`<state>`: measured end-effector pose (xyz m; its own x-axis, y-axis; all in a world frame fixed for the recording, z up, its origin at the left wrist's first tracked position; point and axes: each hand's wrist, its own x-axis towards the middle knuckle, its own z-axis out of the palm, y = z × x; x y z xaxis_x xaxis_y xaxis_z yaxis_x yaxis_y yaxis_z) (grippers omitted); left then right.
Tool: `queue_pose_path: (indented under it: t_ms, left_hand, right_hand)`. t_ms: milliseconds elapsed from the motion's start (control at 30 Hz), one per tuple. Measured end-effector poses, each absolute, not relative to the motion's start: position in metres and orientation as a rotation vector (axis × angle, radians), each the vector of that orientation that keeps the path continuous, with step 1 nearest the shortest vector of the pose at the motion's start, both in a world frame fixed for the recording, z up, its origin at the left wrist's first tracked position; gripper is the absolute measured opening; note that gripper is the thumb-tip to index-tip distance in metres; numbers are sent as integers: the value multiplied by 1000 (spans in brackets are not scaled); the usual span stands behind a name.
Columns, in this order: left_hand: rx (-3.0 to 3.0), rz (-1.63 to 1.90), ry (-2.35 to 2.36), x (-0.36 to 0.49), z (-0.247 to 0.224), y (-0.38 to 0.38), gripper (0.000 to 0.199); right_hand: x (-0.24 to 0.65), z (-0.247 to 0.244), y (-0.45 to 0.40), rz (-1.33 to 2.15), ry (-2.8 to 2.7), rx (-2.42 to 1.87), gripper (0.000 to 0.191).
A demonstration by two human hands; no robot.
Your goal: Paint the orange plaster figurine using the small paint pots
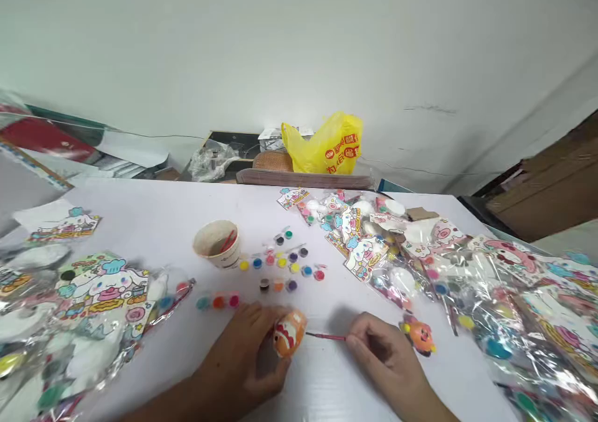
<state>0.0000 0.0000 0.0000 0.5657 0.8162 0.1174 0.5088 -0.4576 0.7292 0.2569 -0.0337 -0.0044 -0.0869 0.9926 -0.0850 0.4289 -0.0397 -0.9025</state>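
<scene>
My left hand [247, 350] grips a small figurine [289, 333] painted orange and white with a red stripe, thumb below and fingers above. In my right hand [390, 360] is a thin red paintbrush [329, 337], pinched near its back end. The dark brush tip points left and lies close to the figurine's right side; whether it touches I cannot tell. Beyond the hands stand several small paint pots [278, 285] in many colours. A paper cup [217, 243] holds murky liquid and a red stick-like item. Right of my right hand lies a finished-looking orange figurine [419, 335].
Clear plastic packs with cartoon cards and white figures cover the table's left side [103, 297] and right side [504, 285]. A yellow plastic bag [327, 145] sits behind the far edge of the white table [154, 216], near the wall. Papers and a red item lie far left.
</scene>
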Motion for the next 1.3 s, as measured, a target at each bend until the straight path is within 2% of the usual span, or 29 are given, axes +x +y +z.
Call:
queue_pose_path:
  t_ms: [700, 1300]
  left_hand:
    - [2139, 499, 1071, 3, 8, 2, 35]
    - [2153, 439, 1033, 2, 11, 4, 42]
  right_hand:
    - [254, -3, -38, 1033, -1587, -1559, 36]
    - [255, -5, -41, 979, -1658, -1504, 35]
